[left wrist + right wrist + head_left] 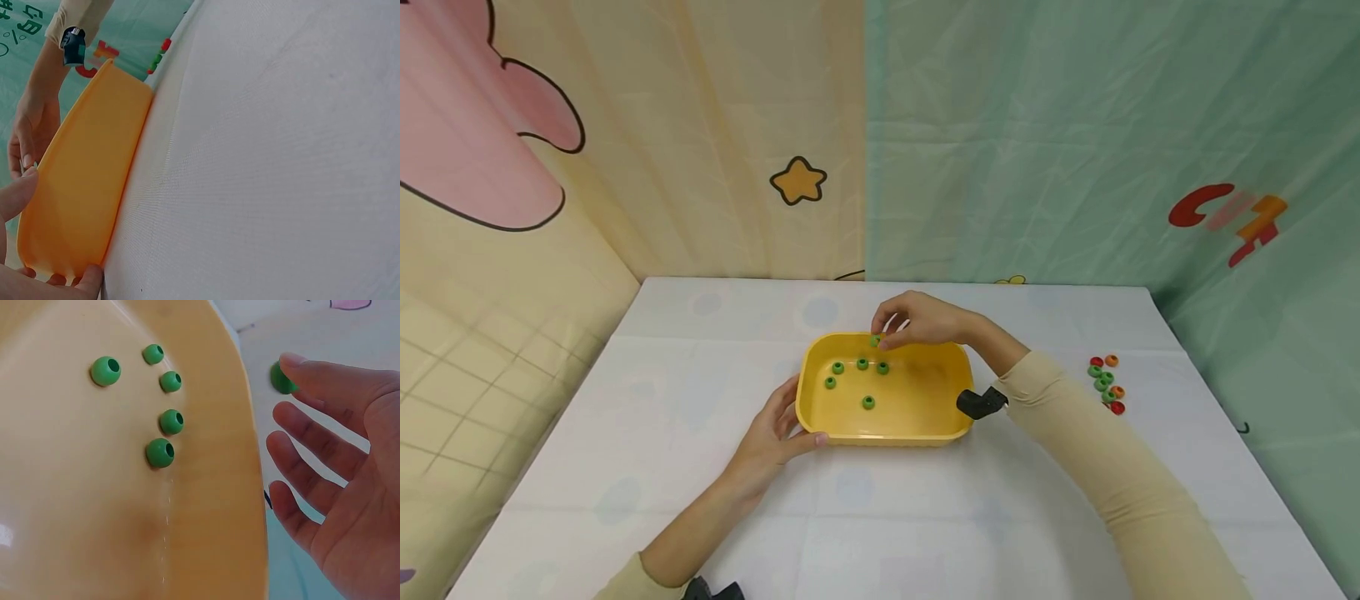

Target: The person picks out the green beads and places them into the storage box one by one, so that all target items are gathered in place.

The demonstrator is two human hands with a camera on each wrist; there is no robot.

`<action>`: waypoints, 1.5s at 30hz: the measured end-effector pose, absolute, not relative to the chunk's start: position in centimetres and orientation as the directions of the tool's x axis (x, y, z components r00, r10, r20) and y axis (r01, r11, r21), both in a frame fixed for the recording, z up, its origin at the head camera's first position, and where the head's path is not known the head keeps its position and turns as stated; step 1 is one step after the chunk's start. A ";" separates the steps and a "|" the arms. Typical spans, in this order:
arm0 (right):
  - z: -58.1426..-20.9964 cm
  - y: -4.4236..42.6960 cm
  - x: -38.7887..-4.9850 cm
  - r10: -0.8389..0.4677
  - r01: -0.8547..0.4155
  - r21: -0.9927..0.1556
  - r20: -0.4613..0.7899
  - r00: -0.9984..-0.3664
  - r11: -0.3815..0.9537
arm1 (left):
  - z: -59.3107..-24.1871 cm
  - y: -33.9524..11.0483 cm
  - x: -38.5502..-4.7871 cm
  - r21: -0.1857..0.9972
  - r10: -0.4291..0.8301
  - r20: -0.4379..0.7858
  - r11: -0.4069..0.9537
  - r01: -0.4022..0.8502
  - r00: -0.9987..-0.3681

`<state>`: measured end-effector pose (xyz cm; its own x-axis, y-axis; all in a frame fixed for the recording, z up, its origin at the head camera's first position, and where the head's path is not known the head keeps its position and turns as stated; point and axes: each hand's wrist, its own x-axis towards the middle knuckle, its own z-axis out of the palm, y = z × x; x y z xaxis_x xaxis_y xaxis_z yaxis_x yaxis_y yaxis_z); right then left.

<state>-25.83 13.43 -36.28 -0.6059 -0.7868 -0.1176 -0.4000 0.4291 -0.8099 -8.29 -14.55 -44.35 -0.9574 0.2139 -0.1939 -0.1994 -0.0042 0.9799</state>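
A yellow tray [925, 392] stands on the table with several green beads [862, 364] spread over its floor, mostly in the left half. My left hand [771, 437] grips the tray's left end, thumb at the front corner and fingers along the side wall. Above the tray's far rim, my right hand [925, 319] pinches one green bead [284, 377] between thumb and index finger. Its other fingers are loosely bent, as the right wrist view shows. The beads inside the tray are hidden in the left wrist view by the tray's wall.
Right of the tray, a loose group of red, orange and green beads [1107, 377] lies on the white-covered table [700, 367]. Printed curtains [1000, 150] hang behind the table and along its sides. A black wrist camera [982, 404] sits on the right sleeve.
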 end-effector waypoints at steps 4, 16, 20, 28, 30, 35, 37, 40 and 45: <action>-36.1 13.4 -25.7 -0.777 -0.399 -0.806 -0.116 -0.618 0.437 | -44.3 -14.5 -8.3 0.981 0.215 -0.191 -0.002 -0.196 -0.958; -36.0 15.4 -25.4 -0.719 -0.325 -0.814 -0.153 -0.678 0.481 | -44.3 -14.6 -8.3 0.982 0.216 -0.184 -0.009 -0.190 -0.959; -36.0 16.3 -25.3 -0.694 -0.305 -0.810 -0.164 -0.701 0.500 | -44.3 -14.6 -8.3 0.982 0.214 -0.182 -0.014 -0.189 -0.960; -36.2 18.3 -25.2 -0.666 -0.276 -0.805 -0.186 -0.723 0.525 | -44.2 -14.6 -8.2 0.981 0.215 -0.185 -0.023 -0.194 -0.959; -36.3 19.0 -25.2 -0.652 -0.271 -0.800 -0.188 -0.735 0.536 | -44.2 -14.6 -8.2 0.980 0.218 -0.187 -0.021 -0.196 -0.958; -36.4 20.4 -25.1 -0.624 -0.256 -0.790 -0.195 -0.757 0.558 | -44.2 -14.6 -8.2 0.981 0.221 -0.182 -0.023 -0.191 -0.958; -36.4 20.9 -25.0 -0.615 -0.251 -0.787 -0.198 -0.763 0.564 | -44.3 -14.6 -8.2 0.981 0.222 -0.179 -0.026 -0.190 -0.958; -36.3 21.9 -24.8 -0.601 -0.241 -0.784 -0.202 -0.773 0.572 | -44.3 -14.6 -8.2 0.981 0.223 -0.180 -0.028 -0.191 -0.958; -36.2 23.5 -24.3 -0.583 -0.229 -0.785 -0.198 -0.788 0.576 | -44.4 -14.6 -8.2 0.980 0.217 -0.186 -0.029 -0.197 -0.958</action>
